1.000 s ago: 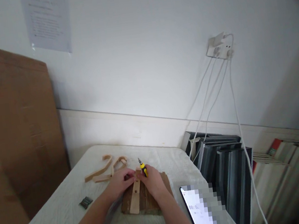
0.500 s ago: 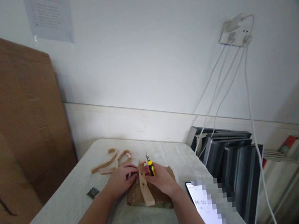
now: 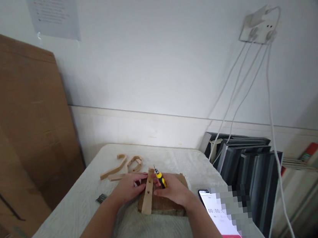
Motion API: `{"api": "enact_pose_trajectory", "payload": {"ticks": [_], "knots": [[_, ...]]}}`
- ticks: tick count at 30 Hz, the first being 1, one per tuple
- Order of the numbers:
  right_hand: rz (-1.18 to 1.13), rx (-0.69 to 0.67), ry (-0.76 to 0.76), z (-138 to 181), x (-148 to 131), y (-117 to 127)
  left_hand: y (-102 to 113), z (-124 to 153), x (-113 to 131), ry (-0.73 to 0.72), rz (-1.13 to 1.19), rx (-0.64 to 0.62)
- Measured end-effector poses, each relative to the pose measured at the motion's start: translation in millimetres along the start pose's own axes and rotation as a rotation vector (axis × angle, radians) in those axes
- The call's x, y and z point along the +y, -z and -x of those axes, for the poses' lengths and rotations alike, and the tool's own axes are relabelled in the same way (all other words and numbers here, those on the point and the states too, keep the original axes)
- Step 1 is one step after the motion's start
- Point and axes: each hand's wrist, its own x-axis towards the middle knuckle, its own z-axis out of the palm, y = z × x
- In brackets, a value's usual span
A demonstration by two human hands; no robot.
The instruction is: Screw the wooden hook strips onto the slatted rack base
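A pale wooden piece with two holes [image 3: 148, 197] lies slanted on a brown board [image 3: 169, 204]. On its left side my left hand [image 3: 129, 188] grips its upper part, fingertips bent against the edge. My right hand [image 3: 173, 188] is wrapped around a yellow and black screwdriver [image 3: 160, 178], whose metal tip points up and away. Fingers of that hand also reach to the right side of the wooden piece. Behind my left hand lie curved wooden hooks [image 3: 115, 170], partly overlapping. Left of my forearm is a small bunch of screws [image 3: 101, 198].
A phone [image 3: 217, 212] showing a timer lies on the cloth-covered table [image 3: 82, 205] at right. Dark panels [image 3: 250, 177] lean beside the table, below a wall socket [image 3: 258, 27] with hanging cables. Large cardboard [image 3: 25, 112] stands at left.
The wooden piece has turned on the board; its near end swung left and its holed face now shows more. Both hands stay around it, the screwdriver still in my right hand.
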Motion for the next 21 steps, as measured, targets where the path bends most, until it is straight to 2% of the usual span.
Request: {"api": "enact_pose_trajectory", "payload": {"ticks": [5, 21], "knots": [[0.104, 0.030, 0.047, 2, -8, 0, 0, 2, -1, 0.034, 0.009, 0.018], [0.176, 0.057, 0.119, 3, -17, -2, -2, 0, -8, 0.056, 0.008, 0.028]]}}
